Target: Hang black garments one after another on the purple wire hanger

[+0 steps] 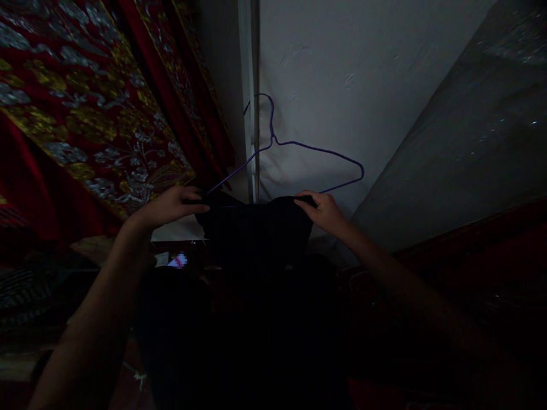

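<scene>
A dark garment (256,228) hangs over the lower bar of a thin purple wire hanger (316,148). The hanger's hook catches on an upright white strip (251,68) in front of the wall. My left hand (182,205) pinches the garment's upper left edge between thumb and fingers. At its upper right edge, my right hand (318,210) grips the cloth in the same way, close to the hanger bar. The garment's lower part merges into shadow, so its kind and full shape cannot be made out.
Red cloth with gold and silver decoration (94,108) hangs at the left. A pale wall (342,68) stands behind the hanger, with a grey shiny sheet (461,125) slanting on the right. Low at the left lies a small white item (173,262), partly blurred.
</scene>
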Tool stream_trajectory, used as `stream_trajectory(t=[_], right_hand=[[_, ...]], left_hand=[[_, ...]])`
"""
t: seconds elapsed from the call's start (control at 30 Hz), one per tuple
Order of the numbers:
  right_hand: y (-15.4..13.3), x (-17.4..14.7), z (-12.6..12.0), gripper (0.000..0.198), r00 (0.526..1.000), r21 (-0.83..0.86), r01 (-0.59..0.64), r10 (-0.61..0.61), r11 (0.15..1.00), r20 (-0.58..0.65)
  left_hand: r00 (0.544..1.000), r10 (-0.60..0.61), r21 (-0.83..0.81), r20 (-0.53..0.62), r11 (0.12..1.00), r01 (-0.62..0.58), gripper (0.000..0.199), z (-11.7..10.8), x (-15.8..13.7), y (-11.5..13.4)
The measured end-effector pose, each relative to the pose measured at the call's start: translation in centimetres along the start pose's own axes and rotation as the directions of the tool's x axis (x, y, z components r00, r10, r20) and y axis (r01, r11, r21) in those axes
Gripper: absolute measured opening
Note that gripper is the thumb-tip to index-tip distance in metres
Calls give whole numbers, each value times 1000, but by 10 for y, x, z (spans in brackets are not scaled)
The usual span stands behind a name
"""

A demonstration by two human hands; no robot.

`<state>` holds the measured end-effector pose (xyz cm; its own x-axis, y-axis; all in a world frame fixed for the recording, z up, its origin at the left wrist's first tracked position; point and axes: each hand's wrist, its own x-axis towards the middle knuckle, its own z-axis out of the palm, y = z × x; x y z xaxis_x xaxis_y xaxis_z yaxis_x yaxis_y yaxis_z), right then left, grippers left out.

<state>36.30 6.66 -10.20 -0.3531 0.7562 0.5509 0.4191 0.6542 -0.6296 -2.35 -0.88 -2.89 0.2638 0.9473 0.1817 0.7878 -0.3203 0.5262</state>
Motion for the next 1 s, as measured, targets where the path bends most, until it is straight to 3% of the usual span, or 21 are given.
stream_trajectory(t=[0.17, 0.3, 0.4, 0.5, 0.57, 0.63, 0.73, 0.83, 0.9, 1.0], right_hand=[[-6, -1, 6, 33, 995, 190, -71, 55, 979, 89], [-13, -9, 6, 38, 995, 190, -56, 40, 980, 87], [-12, -16, -11, 41, 994, 22, 49, -46, 999, -101], [-4, -12, -39, 54, 919, -144, 54, -106, 988, -380], [4, -3, -58, 58, 885, -174, 0, -81, 985, -458], [8, 7, -76, 52, 916, -150, -55, -10, 987, -400], [-2, 12, -96, 39, 973, -16, -146, 141, 989, -182], [-26, 12, -104, 44, 966, 224, -257, 253, 940, 45], [-42, 17, -97, 52, 957, 376, -288, 278, 881, 81], [-56, 31, -70, 53, 963, 458, -235, 271, 857, -12]], left_hand=[[940, 276, -8, -200, 959, -283, 26, 7, 11, 47], [860, 253, -31, -443, 954, -297, 26, 25, 28, 60], [856, 225, 8, -465, 968, -250, 32, 31, 35, 54], [853, 260, 121, -453, 966, -230, 28, 28, 34, 47], [830, 311, 180, -463, 950, -256, 27, 25, 31, 46], [809, 355, 240, -468, 932, -270, 25, 21, 28, 47], [772, 370, 304, -517, 922, -238, 21, 14, 26, 42], [748, 261, 213, -610, 963, -163, 20, 8, 27, 25], [775, 131, 71, -618, 991, -111, 24, 6, 29, 11], [825, 1, -81, -564, 995, -56, 28, 7, 34, 1]])
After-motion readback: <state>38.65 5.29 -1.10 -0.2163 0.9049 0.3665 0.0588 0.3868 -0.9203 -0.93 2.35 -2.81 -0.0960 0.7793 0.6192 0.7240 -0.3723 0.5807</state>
